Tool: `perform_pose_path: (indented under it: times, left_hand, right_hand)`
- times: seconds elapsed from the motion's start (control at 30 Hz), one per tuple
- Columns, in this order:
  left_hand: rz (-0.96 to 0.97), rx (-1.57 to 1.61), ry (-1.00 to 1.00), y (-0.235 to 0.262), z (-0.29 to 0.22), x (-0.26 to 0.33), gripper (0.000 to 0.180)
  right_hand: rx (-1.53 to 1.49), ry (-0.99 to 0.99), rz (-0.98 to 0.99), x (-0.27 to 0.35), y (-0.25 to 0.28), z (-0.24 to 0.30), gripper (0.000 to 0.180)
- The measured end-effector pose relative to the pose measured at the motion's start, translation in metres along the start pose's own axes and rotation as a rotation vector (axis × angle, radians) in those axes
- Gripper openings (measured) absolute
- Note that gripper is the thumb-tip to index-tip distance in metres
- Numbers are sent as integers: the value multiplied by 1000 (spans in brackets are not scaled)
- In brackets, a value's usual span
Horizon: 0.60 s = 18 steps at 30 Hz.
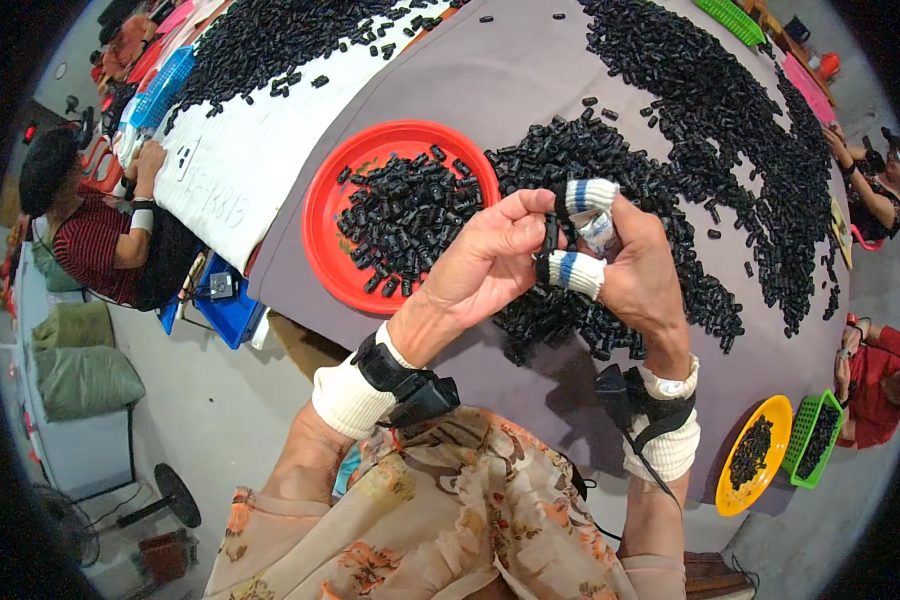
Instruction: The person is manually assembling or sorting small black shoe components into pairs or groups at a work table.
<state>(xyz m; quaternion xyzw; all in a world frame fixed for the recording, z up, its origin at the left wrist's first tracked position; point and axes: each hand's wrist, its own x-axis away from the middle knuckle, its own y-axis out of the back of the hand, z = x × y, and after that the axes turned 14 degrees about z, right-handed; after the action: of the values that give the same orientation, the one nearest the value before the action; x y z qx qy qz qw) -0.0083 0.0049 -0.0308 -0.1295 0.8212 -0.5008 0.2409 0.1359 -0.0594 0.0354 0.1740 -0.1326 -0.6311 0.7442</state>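
Both hands meet over the table [530,90] — left hand [490,262] beside right hand [635,270]. A plate [322,215] of small parts [410,215] lies left; a loose heap [710,150] spreads behind and right.

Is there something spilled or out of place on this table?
Nothing looks damaged. Small black parts lie loose in wide heaps across the grey table, not only in the red tray. Both hands, left hand and right hand, pinch one black piece.

Both hands — left hand [485,262], right hand [638,272] with taped fingers [576,272] — pinch a small black piece [549,240] above the grey surface [490,80], beside a red plate [332,215] of black pieces.
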Motion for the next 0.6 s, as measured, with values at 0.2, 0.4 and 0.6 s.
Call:
perform_pose_path:
  times: [0.2, 0.4, 0.6]
  left_hand:
    - [-171, -201, 52, -4, -2, 0, 24]
    - [-337, -556, 171, -22, -4, 0, 11]
    - [-338, -638, 220, -16, -5, -1, 12]
  right_hand:
    - [128, 20, -71, 0, 1, -5, 33]
    - [186, 38, -76, 1, -2, -8, 33]
    - [236, 17, -79, 1, -5, -11, 34]
